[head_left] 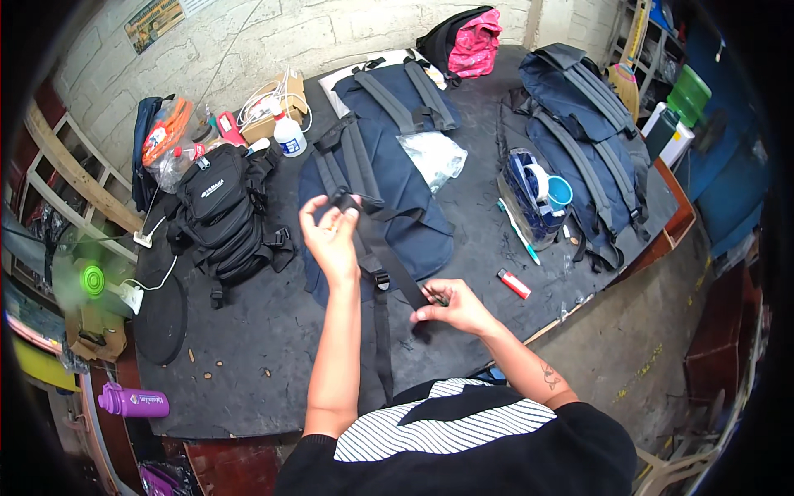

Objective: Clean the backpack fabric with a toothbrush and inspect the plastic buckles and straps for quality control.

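A navy backpack [426, 236] with grey padded shoulder straps lies on the dark table in front of me. My left hand [332, 240] pinches a black webbing strap [395, 266] near the lower end of a shoulder strap. Lower and to the right, my right hand [459, 306] grips the same strap near its loose end, so it runs slanting between both hands. A small dark metal tool, its kind unclear, shows among the right fingers. Beside the strap, a black plastic buckle [381, 280] sits on another webbing length hanging toward me.
Black bags [223, 219] lie at left, near a white bottle [289, 135]. More navy backpacks [579, 140] are stacked at right, beside a clear pouch [529, 207], a toothbrush [519, 231] and a red-and-white box [514, 283]. A purple bottle [136, 402] lies at the front-left edge.
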Demonstrator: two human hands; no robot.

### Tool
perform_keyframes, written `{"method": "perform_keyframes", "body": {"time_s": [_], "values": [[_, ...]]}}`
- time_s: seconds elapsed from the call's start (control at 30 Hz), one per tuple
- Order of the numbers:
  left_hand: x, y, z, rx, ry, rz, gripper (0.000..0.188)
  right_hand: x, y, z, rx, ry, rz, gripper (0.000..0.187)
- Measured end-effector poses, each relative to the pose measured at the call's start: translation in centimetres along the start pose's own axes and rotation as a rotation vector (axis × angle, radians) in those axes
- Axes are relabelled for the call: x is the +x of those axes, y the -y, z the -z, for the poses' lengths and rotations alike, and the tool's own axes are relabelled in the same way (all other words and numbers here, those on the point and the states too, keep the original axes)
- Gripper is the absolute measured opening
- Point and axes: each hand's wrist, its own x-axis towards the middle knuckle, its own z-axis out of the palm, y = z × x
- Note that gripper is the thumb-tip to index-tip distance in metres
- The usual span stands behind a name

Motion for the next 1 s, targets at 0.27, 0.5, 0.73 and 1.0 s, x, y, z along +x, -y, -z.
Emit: {"method": "perform_keyframes", "body": {"time_s": [0.27,0.5,0.73,1.0], "values": [[-4.0,2.2,1.2,0.120,0.423,0.811,0.079,1.5,3.3,1.7,0.106,-0.398,0.013,0.015],[-8.1,-2.6,-3.0,0.049,0.587,0.546,0.069,4.1,4.4,2.4,0.191,-0.433,0.098,0.014],[-8.0,-2.5,-2.7,0.086,0.501,0.426,0.053,4.5,3.6,3.0,0.048,-0.573,0.173,0.030],[-8.2,-2.6,-2.9,0.157,0.488,0.344,0.067,3.0,4.7,1.0,-0.278,-0.499,0.443,0.020]]}}
